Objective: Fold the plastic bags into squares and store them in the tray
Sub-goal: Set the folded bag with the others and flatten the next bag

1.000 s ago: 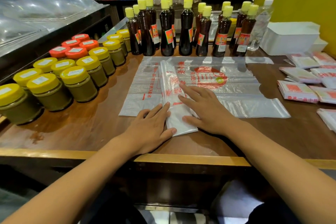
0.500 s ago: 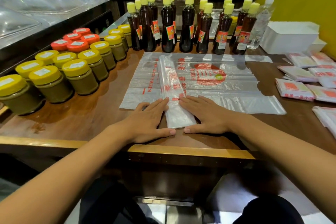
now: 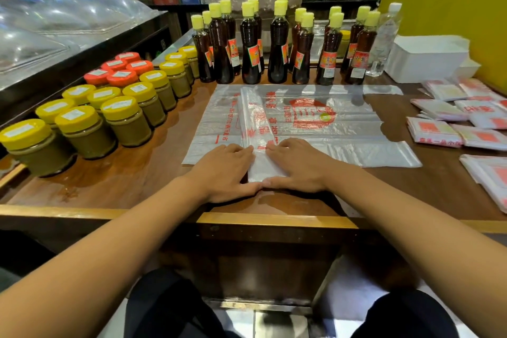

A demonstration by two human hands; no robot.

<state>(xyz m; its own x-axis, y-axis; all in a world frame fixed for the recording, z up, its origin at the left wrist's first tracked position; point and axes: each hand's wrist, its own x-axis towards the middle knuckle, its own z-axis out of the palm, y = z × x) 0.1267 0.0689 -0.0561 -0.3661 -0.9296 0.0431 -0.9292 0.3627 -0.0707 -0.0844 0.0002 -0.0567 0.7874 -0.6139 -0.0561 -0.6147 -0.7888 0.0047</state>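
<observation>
Both hands lie flat on the near end of a narrow folded strip (image 3: 256,129) of plastic bag, which runs away from the person across a second bag (image 3: 329,129) spread open on the wooden desk (image 3: 131,186). The left hand (image 3: 227,170) presses the strip's left edge and the right hand (image 3: 297,166) its right edge, fingers straight and thumbs nearly meeting at the near end; neither grips anything. The step in hand looks like flattening the strip before turning it over into a square. To do it well, the palms should probably squeeze the trapped air toward the far end, keeping the long edges parallel so later folds stack evenly. Thin film slides easily, so the bag underneath may creep; pressing straight down should limit that. Finished folded squares (image 3: 436,133) lie on the desk to the right, and the white tray (image 3: 428,63) stands behind them, near the bottles (image 3: 277,44).
</observation>
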